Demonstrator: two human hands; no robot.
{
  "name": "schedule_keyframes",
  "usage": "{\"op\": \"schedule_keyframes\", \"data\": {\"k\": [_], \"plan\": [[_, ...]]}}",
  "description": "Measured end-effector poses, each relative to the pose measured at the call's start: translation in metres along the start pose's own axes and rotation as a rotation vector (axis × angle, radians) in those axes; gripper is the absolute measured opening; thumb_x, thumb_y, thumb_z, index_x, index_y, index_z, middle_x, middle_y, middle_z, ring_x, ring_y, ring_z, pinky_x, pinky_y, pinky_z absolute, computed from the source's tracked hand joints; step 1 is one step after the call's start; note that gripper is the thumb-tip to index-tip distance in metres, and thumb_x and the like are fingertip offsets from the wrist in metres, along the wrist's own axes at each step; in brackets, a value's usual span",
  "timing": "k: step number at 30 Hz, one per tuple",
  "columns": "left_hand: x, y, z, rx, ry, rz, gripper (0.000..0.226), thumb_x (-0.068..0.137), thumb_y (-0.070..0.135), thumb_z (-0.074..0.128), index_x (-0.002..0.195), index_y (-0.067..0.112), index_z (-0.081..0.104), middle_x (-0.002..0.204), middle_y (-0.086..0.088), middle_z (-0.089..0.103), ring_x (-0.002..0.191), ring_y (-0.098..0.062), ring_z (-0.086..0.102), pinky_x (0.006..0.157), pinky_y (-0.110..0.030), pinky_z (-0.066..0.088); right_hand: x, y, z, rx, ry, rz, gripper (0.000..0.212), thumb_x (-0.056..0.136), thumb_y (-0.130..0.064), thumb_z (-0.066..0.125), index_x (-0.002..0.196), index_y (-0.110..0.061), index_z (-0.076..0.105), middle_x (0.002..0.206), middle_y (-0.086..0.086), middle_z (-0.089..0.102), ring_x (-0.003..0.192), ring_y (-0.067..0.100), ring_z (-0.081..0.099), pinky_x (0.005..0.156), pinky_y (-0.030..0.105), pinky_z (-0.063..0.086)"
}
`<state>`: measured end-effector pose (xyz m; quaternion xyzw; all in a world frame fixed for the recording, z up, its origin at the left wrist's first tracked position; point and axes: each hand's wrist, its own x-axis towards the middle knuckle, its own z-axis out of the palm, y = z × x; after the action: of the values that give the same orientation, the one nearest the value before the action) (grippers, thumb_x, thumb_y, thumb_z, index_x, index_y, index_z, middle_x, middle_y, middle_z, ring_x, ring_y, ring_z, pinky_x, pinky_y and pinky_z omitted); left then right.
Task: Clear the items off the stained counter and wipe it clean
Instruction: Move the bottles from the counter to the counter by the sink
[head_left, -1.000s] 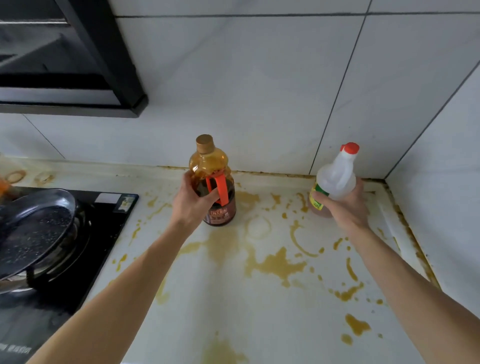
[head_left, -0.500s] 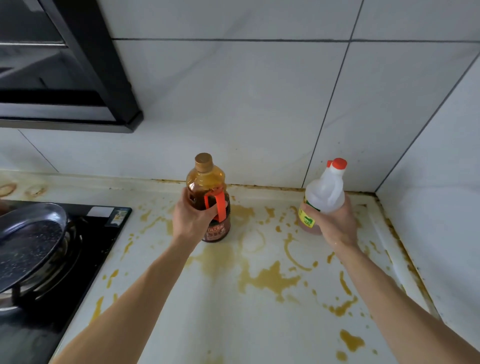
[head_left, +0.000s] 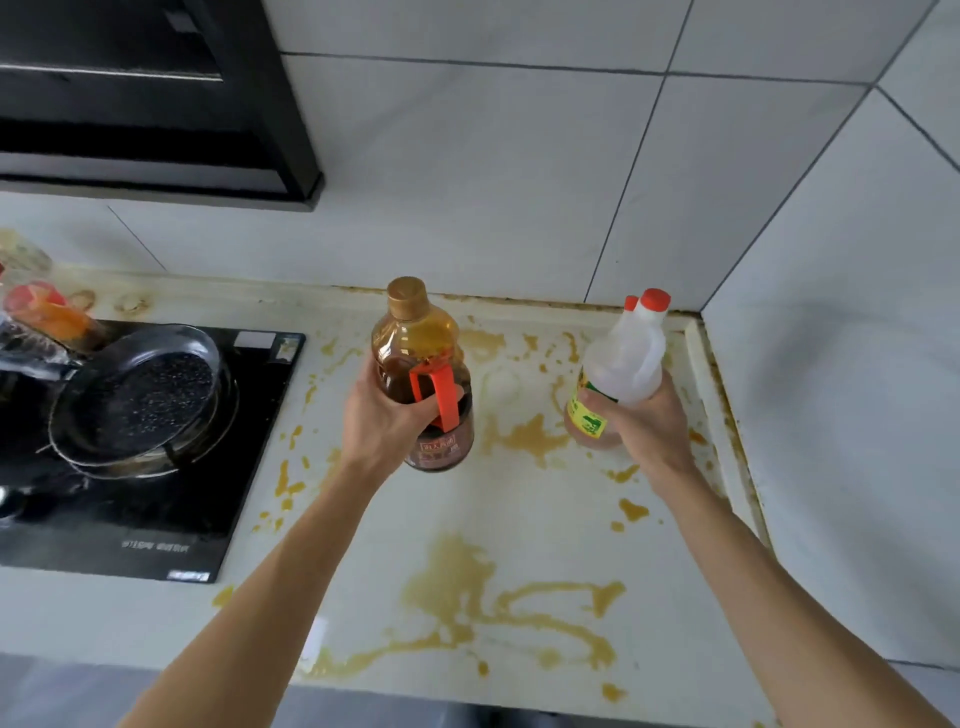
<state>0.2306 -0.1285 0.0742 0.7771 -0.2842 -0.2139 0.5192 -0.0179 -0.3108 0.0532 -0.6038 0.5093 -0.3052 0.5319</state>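
Two bare forearms, no sleeves, watch or rings; left hand (head_left: 387, 421) and right hand (head_left: 647, 431) ungloved.

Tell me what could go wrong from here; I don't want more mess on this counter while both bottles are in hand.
1. The left hand grips the amber oil bottle round its body, not its orange handle; on an oily surface it might slip.
2. The right hand holds the tilted clear bottle; a loose red cap could leak.
3. Moving left risks bumping the pan on the stove.
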Motion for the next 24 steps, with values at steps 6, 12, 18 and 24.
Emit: {"op": "schedule_keyframes", "data": {"k": [6,12,18,24], "plan": [[-0.077,-0.013,-0.037,0.074,-0.062,-0.177,0.073,0.057,0.048,0.097,0.122,0.038,0.064,0.105,0.017,0.078,0.096,-0.001,0.074,0.088,-0.04,0.064,-0.081,0.007,-0.026,-0.071,-0.02,0.095,0.089,0.061,-0.04,0.099,0.138,-0.034,0.055,0.123,-0.01,0.071,0.115,0.014,0.067,0.09,0.038,0.058],[-0.145,-0.052,-0.073,0.155,-0.079,-0.298,0.075,0.056,0.055,0.093,0.123,0.041,0.063,0.107,0.017,0.077,0.1,-0.004,0.073,0.092,-0.038,0.063,-0.148,0.04,-0.049,-0.208,-0.1,0.18,0.085,0.064,-0.042,0.098,0.136,-0.039,0.052,0.122,-0.012,0.069,0.115,0.017,0.066,0.094,0.044,0.057],[-0.191,-0.08,-0.103,0.154,-0.042,-0.362,0.073,0.054,0.059,0.092,0.119,0.041,0.063,0.105,0.017,0.077,0.096,-0.004,0.074,0.087,-0.034,0.063,-0.194,0.059,-0.053,-0.293,-0.145,0.261,0.076,0.065,-0.041,0.098,0.128,-0.046,0.054,0.113,-0.024,0.069,0.105,-0.005,0.062,0.077,0.025,0.05],[-0.232,-0.089,-0.12,0.104,0.064,-0.423,0.064,0.054,0.061,0.091,0.109,0.056,0.059,0.103,0.025,0.076,0.094,0.008,0.071,0.078,-0.018,0.054,-0.22,0.069,-0.055,-0.416,-0.251,0.265,0.082,0.057,-0.056,0.095,0.125,-0.048,0.05,0.11,-0.028,0.064,0.102,-0.006,0.059,0.073,0.02,0.046]]}}
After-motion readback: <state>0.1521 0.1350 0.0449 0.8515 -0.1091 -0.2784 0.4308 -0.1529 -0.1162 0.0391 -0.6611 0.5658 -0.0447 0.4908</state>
